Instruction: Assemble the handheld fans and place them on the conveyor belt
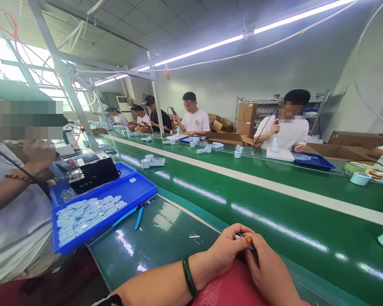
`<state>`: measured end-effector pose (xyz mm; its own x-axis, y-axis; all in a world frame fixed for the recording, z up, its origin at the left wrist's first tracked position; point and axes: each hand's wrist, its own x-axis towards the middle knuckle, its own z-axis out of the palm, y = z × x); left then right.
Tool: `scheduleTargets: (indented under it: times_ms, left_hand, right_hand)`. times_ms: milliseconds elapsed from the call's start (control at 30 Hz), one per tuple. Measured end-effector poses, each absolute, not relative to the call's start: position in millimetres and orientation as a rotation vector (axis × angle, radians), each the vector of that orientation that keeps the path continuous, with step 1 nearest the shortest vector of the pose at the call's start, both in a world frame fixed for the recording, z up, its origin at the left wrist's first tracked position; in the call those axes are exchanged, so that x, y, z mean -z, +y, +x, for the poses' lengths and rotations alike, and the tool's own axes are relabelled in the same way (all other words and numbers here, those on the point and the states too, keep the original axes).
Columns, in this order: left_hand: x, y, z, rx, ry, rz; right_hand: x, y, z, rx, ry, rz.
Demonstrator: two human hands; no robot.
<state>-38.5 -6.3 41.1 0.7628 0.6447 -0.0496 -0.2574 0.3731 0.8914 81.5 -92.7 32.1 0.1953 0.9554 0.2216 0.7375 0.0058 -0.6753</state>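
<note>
My left hand (225, 250), with a dark green bangle (189, 278) on its wrist, is closed near the belt's front edge. My right hand (268, 265) is closed against it, and the fingers of the two meet. Between them they grip a small roundish thing with a dark, shiny rim (238, 235), mostly hidden by my fingers; its kind cannot be made out. My left thumb presses on it from above. Below the hands is red cloth (232, 287).
A green conveyor belt (207, 180) with a white strip runs across, carrying light-blue parts (153, 161). To the left, blue-handled pliers (139, 218) lie beside a blue tray (140, 187) of flat pale pieces. A co-worker (15, 191) sits there; several others work across the belt.
</note>
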Motion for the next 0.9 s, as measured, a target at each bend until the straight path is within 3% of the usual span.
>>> scheduleTargets:
  times_ms: [900]
  left_hand:
    - [-38.0, -5.9, -38.0, -0.585, 0.428, 1.032]
  right_hand:
    - [-39.2, -93.3, 77.9, -0.393, -1.607, -1.820]
